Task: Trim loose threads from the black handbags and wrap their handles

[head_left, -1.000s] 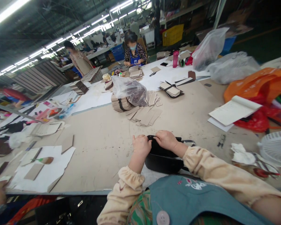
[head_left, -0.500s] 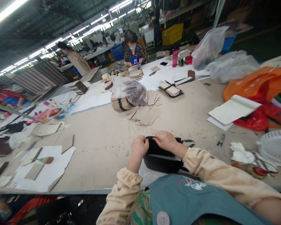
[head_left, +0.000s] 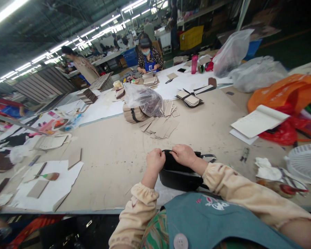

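A black handbag (head_left: 180, 180) lies at the near edge of the table, its opening facing up. My left hand (head_left: 155, 159) pinches the bag's rim at its left end. Closed on the far rim, a little to the right, is my right hand (head_left: 182, 156). A small gap separates the two hands, and the dark edge shows between them. A strap with a metal fitting (head_left: 209, 158) sticks out at the bag's right end. The fingertips inside the bag are hidden.
Loose grey-brown boards (head_left: 160, 127) and a plastic bag (head_left: 143, 98) lie ahead. To the right are snips (head_left: 245, 154), a notepad (head_left: 259, 121) and a white fan (head_left: 304, 162). A brush (head_left: 50, 176) rests on paper at left. A co-worker (head_left: 149, 57) sits across the table.
Both hands keep their hold on the bag's rim, with only a very slight shift. The bag stays in place. The co-worker across the table has lowered their head a little.
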`<state>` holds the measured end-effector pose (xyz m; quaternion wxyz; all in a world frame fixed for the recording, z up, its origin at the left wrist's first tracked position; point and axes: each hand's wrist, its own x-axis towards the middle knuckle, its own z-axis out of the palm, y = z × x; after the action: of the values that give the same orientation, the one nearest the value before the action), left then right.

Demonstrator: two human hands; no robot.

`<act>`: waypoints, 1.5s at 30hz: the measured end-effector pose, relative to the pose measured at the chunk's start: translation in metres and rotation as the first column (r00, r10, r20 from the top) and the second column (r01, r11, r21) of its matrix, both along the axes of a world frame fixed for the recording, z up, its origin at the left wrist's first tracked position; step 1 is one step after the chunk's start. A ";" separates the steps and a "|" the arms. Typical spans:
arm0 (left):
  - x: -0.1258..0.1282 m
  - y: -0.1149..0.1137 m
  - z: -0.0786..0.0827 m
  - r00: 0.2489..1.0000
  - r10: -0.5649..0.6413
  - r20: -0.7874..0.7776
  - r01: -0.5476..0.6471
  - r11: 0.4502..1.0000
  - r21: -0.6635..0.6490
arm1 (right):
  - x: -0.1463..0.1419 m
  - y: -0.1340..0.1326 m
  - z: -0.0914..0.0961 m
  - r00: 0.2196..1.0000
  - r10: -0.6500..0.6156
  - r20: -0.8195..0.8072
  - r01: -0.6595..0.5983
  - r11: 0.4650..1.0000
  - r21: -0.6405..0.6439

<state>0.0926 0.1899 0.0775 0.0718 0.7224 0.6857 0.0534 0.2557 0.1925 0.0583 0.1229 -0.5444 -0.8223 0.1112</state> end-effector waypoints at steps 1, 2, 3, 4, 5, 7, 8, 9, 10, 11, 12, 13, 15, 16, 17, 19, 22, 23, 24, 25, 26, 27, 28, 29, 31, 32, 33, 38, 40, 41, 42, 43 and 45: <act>0.000 0.000 0.001 1.000 0.007 -0.001 -0.007 1.000 -0.005 | 0.000 0.000 0.000 1.000 -0.001 0.001 0.001 1.000 -0.002; 0.001 0.001 0.001 1.000 0.014 -0.002 -0.014 1.000 -0.008 | 0.000 0.000 0.000 1.000 -0.003 0.003 0.003 1.000 -0.003; 0.001 0.001 0.001 1.000 0.018 -0.001 -0.018 1.000 -0.009 | 0.000 0.000 0.000 1.000 -0.006 0.004 0.006 1.000 -0.005; 0.001 0.001 0.002 1.000 0.020 0.002 -0.020 1.000 -0.010 | -0.001 0.000 0.001 1.000 -0.008 0.006 0.008 1.000 -0.006; 0.002 0.002 0.002 1.000 0.021 0.006 -0.021 1.000 -0.009 | -0.001 0.000 0.001 1.000 -0.009 0.007 0.009 1.000 -0.006; 0.002 0.002 0.002 1.000 0.022 0.010 -0.022 1.000 -0.008 | -0.001 0.000 0.002 1.000 -0.011 0.011 0.011 1.000 -0.008; 0.002 0.002 0.001 1.000 0.021 0.011 -0.020 1.000 -0.005 | -0.001 -0.001 0.002 1.000 -0.011 0.012 0.011 1.000 -0.008; 0.001 0.002 0.001 1.000 0.020 0.011 -0.020 1.000 -0.003 | -0.002 -0.001 0.003 1.000 -0.011 0.014 0.011 1.000 -0.010; 0.001 0.002 0.000 1.000 0.020 0.011 -0.020 1.000 -0.001 | -0.002 -0.002 0.004 1.000 -0.012 0.016 0.012 1.000 -0.011; 0.001 0.002 0.000 1.000 0.021 0.011 -0.021 1.000 0.002 | -0.002 -0.003 0.004 1.000 -0.013 0.018 0.013 1.000 -0.013; 0.001 0.001 -0.001 1.000 0.020 0.010 -0.020 1.000 0.005 | -0.002 -0.004 0.005 1.000 -0.014 0.020 0.014 1.000 -0.016; 0.000 0.001 -0.001 1.000 0.020 0.008 -0.020 1.000 0.009 | -0.003 -0.004 0.006 1.000 -0.014 0.024 0.015 1.000 -0.019; 0.000 -0.001 -0.001 1.000 0.016 0.004 -0.016 1.000 0.020 | -0.002 -0.005 0.008 1.000 -0.009 0.030 0.010 1.000 -0.028; -0.001 -0.003 -0.002 1.000 0.013 0.004 -0.013 1.000 0.025 | -0.002 -0.006 0.009 0.999 -0.001 0.034 0.002 0.999 -0.033; -0.001 -0.004 -0.002 1.000 0.011 0.005 -0.012 1.000 0.028 | -0.002 -0.005 0.011 0.999 0.009 0.037 -0.008 0.999 -0.038; -0.002 -0.007 -0.002 1.000 0.009 0.010 -0.009 0.999 0.031 | -0.002 -0.004 0.016 0.998 0.038 0.043 -0.036 0.998 -0.049; -0.004 -0.011 -0.002 1.000 0.002 0.017 -0.003 0.999 0.041 | -0.004 -0.002 0.025 0.991 0.107 0.076 -0.100 0.991 -0.089; -0.004 -0.013 -0.002 1.000 0.002 0.017 -0.003 0.999 0.045 | -0.005 -0.001 0.028 0.987 0.129 0.091 -0.119 0.987 -0.107; -0.005 -0.014 -0.002 1.000 0.002 0.016 -0.003 0.999 0.047 | -0.006 -0.001 0.030 0.983 0.148 0.106 -0.135 0.983 -0.122; -0.005 -0.015 -0.001 1.000 0.003 0.015 -0.003 0.999 0.047 | -0.008 0.000 0.032 0.980 0.161 0.118 -0.145 0.980 -0.134; -0.006 -0.016 -0.001 1.000 0.003 0.012 -0.003 0.999 0.047 | -0.010 0.001 0.033 0.978 0.168 0.126 -0.150 0.979 -0.140; -0.006 -0.017 0.000 1.000 0.002 0.009 -0.002 0.999 0.047 | -0.011 0.002 0.033 0.977 0.172 0.130 -0.154 0.978 -0.141; -0.006 -0.017 0.000 1.000 0.002 0.006 -0.003 0.999 0.048 | -0.013 0.002 0.033 0.975 0.175 0.135 -0.156 0.978 -0.141; -0.006 -0.018 0.000 1.000 0.003 0.005 -0.003 0.999 0.050 | -0.015 0.003 0.032 0.975 0.175 0.140 -0.155 0.978 -0.141; -0.006 -0.019 0.001 1.000 0.009 0.008 -0.010 0.998 0.056 | -0.018 0.004 0.030 0.974 0.170 0.149 -0.150 0.979 -0.135; -0.006 -0.020 0.002 1.000 0.013 0.011 -0.014 0.998 0.059 | -0.020 0.004 0.029 0.974 0.170 0.151 -0.150 0.980 -0.132; -0.006 -0.020 0.002 1.000 0.015 0.014 -0.016 0.998 0.060 | -0.021 0.005 0.029 0.973 0.173 0.151 -0.154 0.980 -0.130; -0.006 -0.021 0.002 1.000 0.015 0.027 -0.016 0.999 0.044 | -0.023 0.005 0.027 0.967 0.216 0.138 -0.198 0.972 -0.130; -0.006 -0.021 0.002 0.999 0.013 0.032 -0.015 0.999 0.041 | -0.022 0.007 0.026 0.966 0.221 0.135 -0.203 0.970 -0.133; -0.006 -0.020 0.002 0.999 0.013 0.034 -0.014 0.999 0.041 | -0.022 0.008 0.025 0.966 0.223 0.134 -0.205 0.969 -0.136; -0.006 -0.020 0.002 0.999 0.011 0.036 -0.012 0.999 0.042 | -0.021 0.010 0.025 0.965 0.225 0.132 -0.207 0.968 -0.139; -0.006 -0.020 0.002 0.999 0.008 0.039 -0.010 0.999 0.043 | -0.020 0.011 0.025 0.965 0.230 0.130 -0.211 0.967 -0.144; -0.007 -0.020 0.002 0.999 0.006 0.048 -0.008 0.999 0.047 | -0.015 0.014 0.026 0.961 0.247 0.121 -0.228 0.961 -0.156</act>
<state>0.0855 0.1703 0.0795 0.0709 0.7200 0.6848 0.0869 0.2408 0.2060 0.0840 0.0124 -0.4553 -0.8784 0.1445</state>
